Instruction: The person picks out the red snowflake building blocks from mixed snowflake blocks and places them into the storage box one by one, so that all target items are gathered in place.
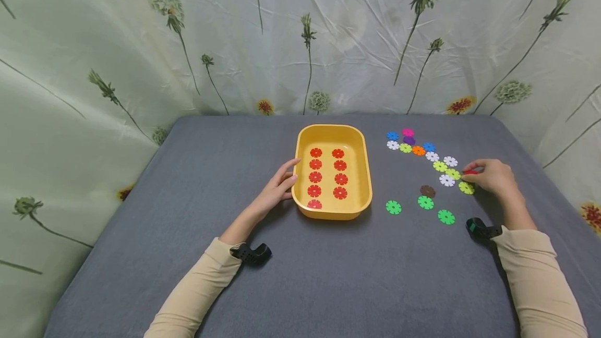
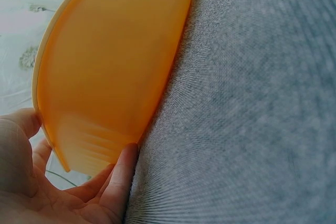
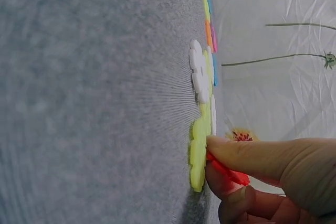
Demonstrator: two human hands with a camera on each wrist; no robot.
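Note:
A yellow plastic tub (image 1: 332,214) stands on the grey tabletop with two columns of red notched flower discs (image 1: 340,179) on its bottom. My left hand (image 1: 274,192) holds the tub's left side, fingertips at the rim and lower wall. In the left wrist view, the thumb meets the rim of the tub (image 2: 115,61) while other fingers touch the wall lower down. Over at the right, my right hand (image 1: 495,177) pinches a red flower disc (image 3: 231,174) between thumb and fingers, just beside a lime flower disc (image 3: 198,153) on the table.
Right of the tub, a loose diagonal line of discs includes blue (image 1: 392,135), orange (image 1: 418,151) and white (image 1: 447,180) ones. Closer in lie a brown disc (image 1: 428,191) and three green discs (image 1: 425,202). A flower-print curtain (image 1: 357,40) hangs behind the table.

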